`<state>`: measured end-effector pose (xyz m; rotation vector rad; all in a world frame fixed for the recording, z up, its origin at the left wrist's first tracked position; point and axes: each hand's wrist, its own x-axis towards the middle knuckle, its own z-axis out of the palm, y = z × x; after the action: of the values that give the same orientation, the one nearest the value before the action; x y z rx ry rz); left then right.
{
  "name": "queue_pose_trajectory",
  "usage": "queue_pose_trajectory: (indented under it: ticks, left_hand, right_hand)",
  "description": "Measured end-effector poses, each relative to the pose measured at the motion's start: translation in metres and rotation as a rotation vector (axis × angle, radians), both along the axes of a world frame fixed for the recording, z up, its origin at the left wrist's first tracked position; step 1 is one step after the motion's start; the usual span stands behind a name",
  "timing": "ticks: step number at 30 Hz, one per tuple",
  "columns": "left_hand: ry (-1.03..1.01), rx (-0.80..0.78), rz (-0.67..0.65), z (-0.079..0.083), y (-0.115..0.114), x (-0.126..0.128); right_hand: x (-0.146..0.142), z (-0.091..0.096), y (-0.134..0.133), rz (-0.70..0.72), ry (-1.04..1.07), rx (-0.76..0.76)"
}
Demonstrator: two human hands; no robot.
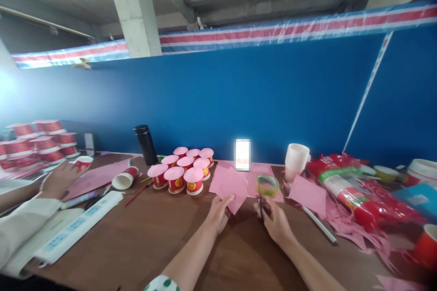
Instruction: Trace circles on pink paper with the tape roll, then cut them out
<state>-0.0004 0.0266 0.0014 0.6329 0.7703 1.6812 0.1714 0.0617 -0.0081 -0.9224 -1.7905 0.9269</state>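
My left hand (pixel 219 213) pinches a piece of pink paper (pixel 234 191) with a curved upper edge and a pointed lower corner. In my right hand (pixel 274 220) is a pair of dark scissors (pixel 261 202), pointing upward and slightly blurred. Just beyond the scissors lies a roll of tape (pixel 268 185) on flat pink sheets (pixel 252 170). To the left of my hands stand several red paper cups (pixel 176 185), each topped with a pink paper disc (pixel 174 173).
A co-worker's hand (pixel 63 177) touches a cup at the left, near a power strip (pixel 82 227) and black bottle (pixel 146 145). White cups (pixel 297 159), a red plastic package (pixel 355 191), pink scraps (pixel 355 227) and a white stick (pixel 321 225) lie right. A blue partition (pixel 239 91) stands behind.
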Motion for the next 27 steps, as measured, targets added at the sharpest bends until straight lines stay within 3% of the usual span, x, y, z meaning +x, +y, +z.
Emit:
queue_pose_trajectory:
  ticks: [4, 10, 27]
  left_hand:
    - [0.017, -0.003, 0.02, 0.0002, -0.0036, 0.003]
    - [0.043, 0.024, 0.052, 0.0004, -0.0081, 0.0026]
    - [0.032, 0.056, 0.03, -0.0032, -0.0058, 0.0008]
  right_hand:
    - [0.0029, 0.001, -0.0011, -0.081, -0.062, 0.073]
    - [0.0038, 0.0017, 0.0005, -0.166, -0.123, 0.066]
    - [0.0043, -0.005, 0.0043, -0.145, -0.134, 0.045]
